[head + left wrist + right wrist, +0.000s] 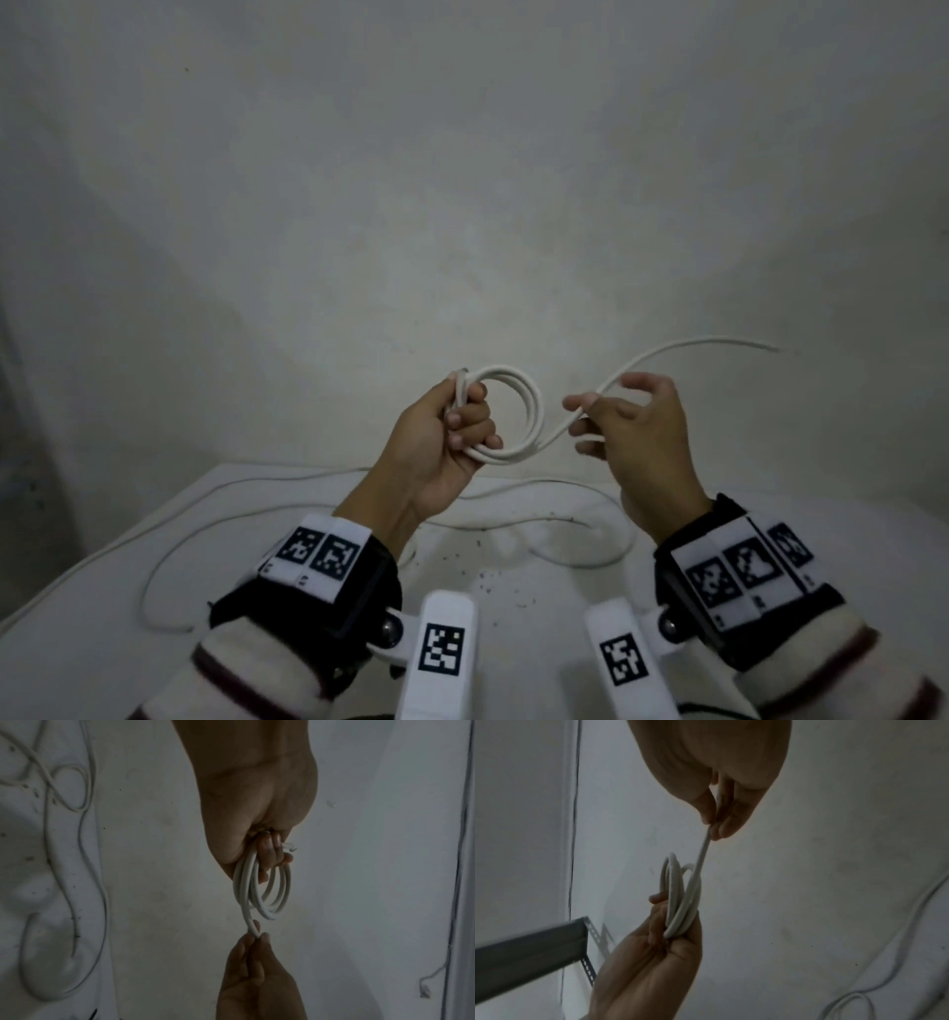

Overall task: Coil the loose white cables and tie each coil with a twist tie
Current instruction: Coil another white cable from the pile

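- Left hand [445, 437]: its grip is closed round a small coil of round white plastic-sheathed cable [516, 419], fingers curled through the loops and thumb pressing the strands together; the coil is held in the air above the white desk [82, 647].
- Right hand [634, 431]: just beside the coil, its grip pinches the free run of the same cable [606, 390] between thumb and fingertips [722, 830]; the other fingers are spread loosely.
- Free tail: it arcs up and away from the coil, past the right hand, and keeps its curve unsupported. Judged from this, the cable is light, springy and moderately stiff, with a smooth and probably slippery sheath.
- Where to hold: the bundled side of the coil, where all the turns cross, so that none springs open; the tail is best guided by a light pinch close to the coil.
- Other loose white cables [215, 519] lie on the desk below the coil, uncoiled.
- No twist tie can be made out.
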